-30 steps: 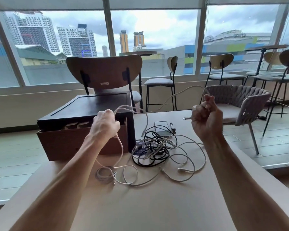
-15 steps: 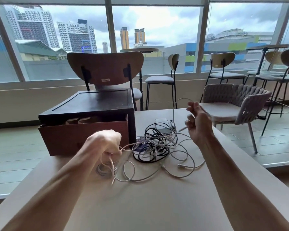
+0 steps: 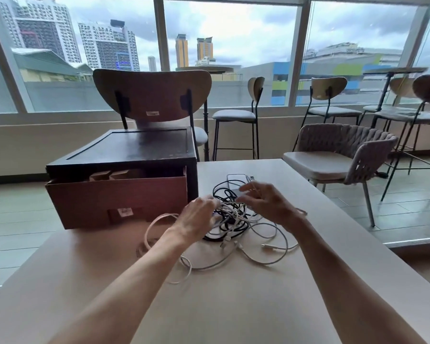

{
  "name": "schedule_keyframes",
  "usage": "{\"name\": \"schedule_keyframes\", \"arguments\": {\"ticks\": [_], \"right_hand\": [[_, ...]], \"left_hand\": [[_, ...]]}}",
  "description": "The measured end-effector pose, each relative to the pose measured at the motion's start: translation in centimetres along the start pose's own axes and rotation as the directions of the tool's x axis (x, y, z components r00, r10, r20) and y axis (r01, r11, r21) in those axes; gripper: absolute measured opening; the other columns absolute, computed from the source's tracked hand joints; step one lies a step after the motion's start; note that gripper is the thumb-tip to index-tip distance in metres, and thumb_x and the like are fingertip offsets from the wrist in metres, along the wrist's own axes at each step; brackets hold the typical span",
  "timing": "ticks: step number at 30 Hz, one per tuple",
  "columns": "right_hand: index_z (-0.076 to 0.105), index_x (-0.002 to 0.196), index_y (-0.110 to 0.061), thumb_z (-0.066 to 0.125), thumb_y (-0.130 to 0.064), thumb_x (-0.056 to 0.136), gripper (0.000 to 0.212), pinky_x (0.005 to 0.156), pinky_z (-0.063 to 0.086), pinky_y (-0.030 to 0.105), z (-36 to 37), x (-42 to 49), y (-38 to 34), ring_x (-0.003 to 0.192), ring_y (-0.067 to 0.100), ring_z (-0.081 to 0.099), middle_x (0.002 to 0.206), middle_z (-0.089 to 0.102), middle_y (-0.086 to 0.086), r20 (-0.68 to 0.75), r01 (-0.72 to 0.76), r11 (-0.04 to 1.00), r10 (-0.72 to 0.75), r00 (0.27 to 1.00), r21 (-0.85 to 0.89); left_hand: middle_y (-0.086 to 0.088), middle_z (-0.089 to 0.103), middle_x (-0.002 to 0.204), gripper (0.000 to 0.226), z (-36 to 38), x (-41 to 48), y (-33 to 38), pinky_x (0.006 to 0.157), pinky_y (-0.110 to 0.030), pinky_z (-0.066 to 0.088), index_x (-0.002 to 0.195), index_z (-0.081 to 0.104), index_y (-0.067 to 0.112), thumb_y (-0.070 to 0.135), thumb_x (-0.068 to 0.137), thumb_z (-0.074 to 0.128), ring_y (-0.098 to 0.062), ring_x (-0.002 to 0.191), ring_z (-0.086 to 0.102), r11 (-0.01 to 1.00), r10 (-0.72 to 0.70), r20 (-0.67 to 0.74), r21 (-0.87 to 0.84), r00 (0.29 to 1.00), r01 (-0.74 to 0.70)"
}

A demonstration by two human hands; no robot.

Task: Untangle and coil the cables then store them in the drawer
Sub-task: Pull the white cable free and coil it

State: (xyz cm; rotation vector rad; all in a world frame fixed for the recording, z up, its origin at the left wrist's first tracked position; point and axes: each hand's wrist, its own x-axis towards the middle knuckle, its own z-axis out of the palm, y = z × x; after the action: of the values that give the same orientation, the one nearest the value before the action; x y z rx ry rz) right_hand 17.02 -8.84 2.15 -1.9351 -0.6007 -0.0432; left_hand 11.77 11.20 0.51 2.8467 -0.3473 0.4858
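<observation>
A tangle of black and white cables (image 3: pixel 230 220) lies on the beige table (image 3: pixel 233 301), just right of the drawer. One white cable loop (image 3: pixel 152 225) trails to the left and another white cable (image 3: pixel 279 247) to the right. My left hand (image 3: pixel 196 218) reaches into the left side of the tangle with its fingers stretched down onto the cables. Over the far right side hovers my right hand (image 3: pixel 266 202), fingers spread and touching the top strands. The brown drawer (image 3: pixel 117 197) stands pulled out of a dark cabinet (image 3: pixel 134 150).
A dark flat device (image 3: pixel 236 178) lies behind the tangle. Small wooden pieces (image 3: pixel 109 175) show inside the drawer. A wooden-backed chair (image 3: pixel 152 95) stands behind the cabinet, and a woven chair (image 3: pixel 343 155) stands beside the table's right edge.
Both hands have come down from a raised position onto the tangle. The white cable they held stretched between them has been let go and lies on the table.
</observation>
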Motion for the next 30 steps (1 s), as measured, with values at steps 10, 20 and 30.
{"name": "schedule_keyframes", "arguments": {"ticks": [10,20,30], "right_hand": [[0.069,0.083,-0.014,0.080,-0.006,0.076,0.015,0.066,0.047,0.016,-0.5,0.1,2.6,0.069,-0.005,0.059,0.082,0.069,-0.004,0.183,0.077,0.941,-0.016,0.983,-0.329],[0.063,0.080,-0.013,0.077,0.009,0.076,0.027,0.067,0.052,0.025,0.7,0.1,2.4,0.070,0.011,0.064,0.075,0.067,0.005,0.083,0.039,0.999,-0.036,0.996,-0.036],[0.056,0.094,-0.007,0.076,0.007,0.078,0.029,0.073,0.056,0.024,-0.8,-1.1,-4.4,0.087,0.021,0.073,0.088,0.076,0.014,-0.043,0.123,0.919,-0.116,0.992,0.376]], "left_hand": [[-0.005,0.071,0.123,0.029,2.5,1.9,-1.2,0.102,-0.037,0.051,0.126,0.068,0.018,0.018,0.100,0.057,-0.018,0.112,0.066,0.884,-0.185,0.078,-0.422,0.980,0.201],[0.001,0.071,0.116,0.017,2.6,2.4,-0.6,0.094,-0.040,0.053,0.109,0.075,0.032,0.028,0.095,0.066,-0.018,0.106,0.065,0.907,-0.166,0.037,-0.387,0.985,0.168],[-0.003,0.066,0.079,0.032,-2.4,2.1,-0.1,0.060,-0.035,0.048,0.068,0.058,0.019,0.029,0.099,0.060,-0.026,0.069,0.064,0.995,-0.072,-0.175,-0.077,0.982,0.059]]}}
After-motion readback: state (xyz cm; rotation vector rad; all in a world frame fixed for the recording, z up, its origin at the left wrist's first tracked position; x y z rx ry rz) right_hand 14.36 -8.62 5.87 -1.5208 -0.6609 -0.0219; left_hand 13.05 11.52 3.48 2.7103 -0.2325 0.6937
